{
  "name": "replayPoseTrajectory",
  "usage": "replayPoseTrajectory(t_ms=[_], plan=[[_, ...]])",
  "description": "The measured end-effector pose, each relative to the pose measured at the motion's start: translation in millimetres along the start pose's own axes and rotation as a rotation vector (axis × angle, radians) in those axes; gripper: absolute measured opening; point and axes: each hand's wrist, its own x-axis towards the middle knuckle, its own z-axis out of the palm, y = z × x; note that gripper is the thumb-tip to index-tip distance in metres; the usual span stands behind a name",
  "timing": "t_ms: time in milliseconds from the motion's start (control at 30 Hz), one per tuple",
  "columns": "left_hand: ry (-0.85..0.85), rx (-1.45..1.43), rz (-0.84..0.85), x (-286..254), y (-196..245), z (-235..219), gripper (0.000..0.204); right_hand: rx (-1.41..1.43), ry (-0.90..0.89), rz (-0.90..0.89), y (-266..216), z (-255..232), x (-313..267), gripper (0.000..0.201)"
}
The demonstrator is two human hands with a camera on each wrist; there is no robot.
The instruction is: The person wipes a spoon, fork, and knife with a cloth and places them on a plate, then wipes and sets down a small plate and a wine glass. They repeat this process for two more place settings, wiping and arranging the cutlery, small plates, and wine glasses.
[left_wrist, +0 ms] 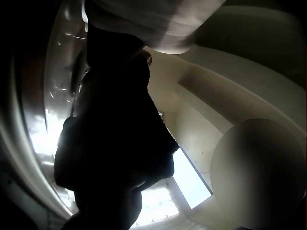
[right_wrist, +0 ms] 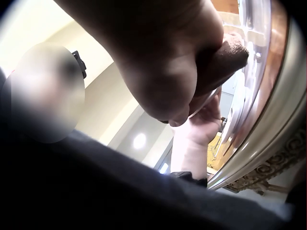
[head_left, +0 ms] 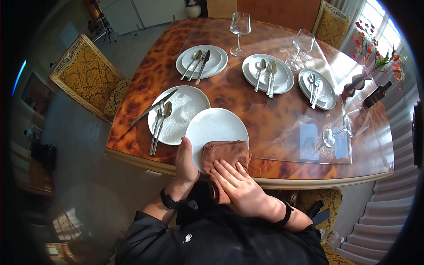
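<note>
My left hand (head_left: 186, 165) grips a round white plate (head_left: 216, 123) by its left edge, thumb along the rim. The plate is held at the table's near edge, overlapping a larger textured plate in the head view. My right hand (head_left: 243, 190) holds a folded brown cloth (head_left: 226, 151) against the plate's near right part, fingers spread over it; its thumb is hidden in the head view. One end of the cloth (right_wrist: 225, 62) shows beyond the right palm in the right wrist view. In the left wrist view the cloth (left_wrist: 112, 129) is a dark silhouette.
The textured plate (head_left: 187, 104) bears a spoon, fork and knife (head_left: 154, 106). Several plate settings (head_left: 212, 70) with cutlery stand farther back. Wine glasses (head_left: 240, 26) stand behind; one glass (head_left: 353, 123) appears at right, near a dark bottle (head_left: 377, 93) and flowers. Chairs (head_left: 88, 70) surround the glossy table (head_left: 282, 145).
</note>
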Motion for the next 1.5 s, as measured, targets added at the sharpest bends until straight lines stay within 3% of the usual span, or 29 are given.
replayPoseTrajectory(t_ms=[100,200,267,300,333,400,500,700,933,1100,1300,1400,1500], plan=[[0.000,-0.077,-0.187,9.2,-11.9,-3.1,0.063,0.305,-0.081,-0.081,0.0,-9.9,-1.8,0.074],[0.012,0.009,-0.192,23.5,-29.2,-4.4,0.062,0.680,-0.069,-0.108,20.5,-26.0,-14.0,0.071],[0.024,0.063,-0.188,33.7,-39.0,-0.2,0.062,1.244,-0.035,0.071,21.2,-35.0,-32.7,0.064],[0.031,0.089,-0.187,38.1,-43.3,3.8,0.061,1.238,0.056,0.001,29.3,-33.4,-43.0,0.056],[0.038,0.113,-0.188,41.9,-46.9,9.5,0.061,1.517,0.177,0.176,26.1,-26.8,-58.7,0.055],[0.064,0.057,-0.228,46.6,-44.0,30.4,0.060,1.543,0.323,0.362,29.4,-32.9,-78.3,0.060],[0.070,0.000,-0.274,59.6,-63.7,26.7,0.058,1.638,0.503,0.552,36.9,-22.7,-103.5,0.067],[0.043,0.005,-0.304,72.8,-66.7,28.1,0.054,1.684,0.727,0.513,52.1,0.0,-129.2,0.069],[-0.015,-0.008,-0.383,55.9,-48.1,19.6,0.041,1.718,0.834,0.553,62.3,0.2,-140.8,0.067],[-0.051,-0.028,-0.431,38.7,-33.9,-5.2,0.040,1.737,0.787,0.551,67.0,4.4,-137.5,0.066],[0.079,0.037,-0.426,17.1,-3.5,-10.7,0.031,1.732,0.734,0.537,59.5,1.6,-125.8,0.065],[-0.020,0.388,-0.264,8.3,28.1,-31.6,0.027,1.713,0.750,0.533,55.2,4.4,-118.8,0.065],[0.222,0.741,0.237,13.0,57.4,-61.8,0.019,1.711,0.759,0.569,51.7,5.9,-112.9,0.065]])
